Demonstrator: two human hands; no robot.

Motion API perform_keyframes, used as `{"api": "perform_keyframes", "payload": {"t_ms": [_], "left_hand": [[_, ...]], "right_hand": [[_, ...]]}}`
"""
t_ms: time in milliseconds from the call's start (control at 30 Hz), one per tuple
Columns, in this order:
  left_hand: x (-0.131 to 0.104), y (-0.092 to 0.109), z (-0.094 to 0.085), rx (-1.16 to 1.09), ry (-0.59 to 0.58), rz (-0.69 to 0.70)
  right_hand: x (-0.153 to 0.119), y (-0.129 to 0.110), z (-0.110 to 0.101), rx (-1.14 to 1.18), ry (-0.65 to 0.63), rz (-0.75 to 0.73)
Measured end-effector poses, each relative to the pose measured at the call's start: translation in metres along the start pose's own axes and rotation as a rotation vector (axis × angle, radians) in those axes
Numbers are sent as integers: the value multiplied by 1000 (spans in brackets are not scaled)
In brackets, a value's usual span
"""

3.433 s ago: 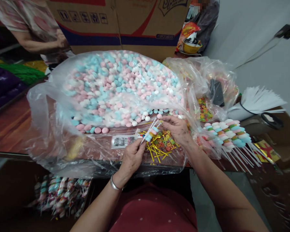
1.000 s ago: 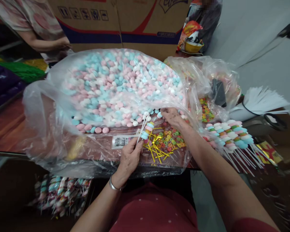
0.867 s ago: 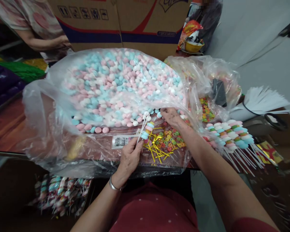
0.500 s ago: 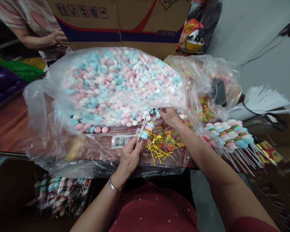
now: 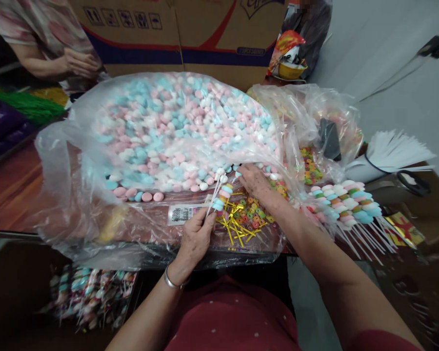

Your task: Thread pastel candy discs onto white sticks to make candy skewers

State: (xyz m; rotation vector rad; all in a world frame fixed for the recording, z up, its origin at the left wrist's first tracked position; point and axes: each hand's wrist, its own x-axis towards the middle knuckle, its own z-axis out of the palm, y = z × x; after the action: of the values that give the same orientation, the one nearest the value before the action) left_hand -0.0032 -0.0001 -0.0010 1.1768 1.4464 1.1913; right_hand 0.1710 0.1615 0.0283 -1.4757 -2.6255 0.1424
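My left hand [image 5: 196,238] is closed around thin white sticks [image 5: 211,196]. One stick carries a skewered row of blue, pink and white marshmallows and coloured gummy rings [image 5: 223,197]; at the tops of the others are white marshmallows [image 5: 220,174]. My right hand [image 5: 255,181] reaches to the front edge of a marshmallow heap [image 5: 190,131] in a clear plastic bag. Its fingers are bent together beside a pale blue marshmallow [image 5: 237,173]; whatever is between the fingertips is hidden. Loose gummy rings [image 5: 254,212] and gold twist ties [image 5: 237,226] lie between my hands.
Finished skewers [image 5: 347,202] are stacked at the right, by a holder of white sticks [image 5: 391,151] and a grey mug [image 5: 398,187]. A large carton [image 5: 183,39] stands behind the bag. More wrapped skewers [image 5: 91,292] lie below left. Another person's hands [image 5: 81,63] are at upper left.
My right hand has shifted slightly left and lower along the marshmallows, its back turning more toward me. My left hand stays put with the sticks.
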Motion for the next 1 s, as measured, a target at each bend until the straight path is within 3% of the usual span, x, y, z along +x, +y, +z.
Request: {"api": "perform_keyframes", "payload": {"t_ms": [300,500,600,667,733,800,1000], "left_hand": [[2,-4,1,23,11,1],[2,-3,0,59,15,29],[2,0,0,76,7,35],[2,2,0,93,-1,29],[2,3,0,110,-4,20],[2,4,1,130,-2,12],[2,5,2,164,7,-5]], "right_hand": [[-4,-18,-1,-196,-45,82],[0,-15,1,-13,45,81],[3,-7,0,309,142,212],[1,-3,-2,743,197,348],[-3,-3,-6,1182,176,437],[-9,-7,-11,1455,116,459],[-18,-15,-20,1624,79,437]]}}
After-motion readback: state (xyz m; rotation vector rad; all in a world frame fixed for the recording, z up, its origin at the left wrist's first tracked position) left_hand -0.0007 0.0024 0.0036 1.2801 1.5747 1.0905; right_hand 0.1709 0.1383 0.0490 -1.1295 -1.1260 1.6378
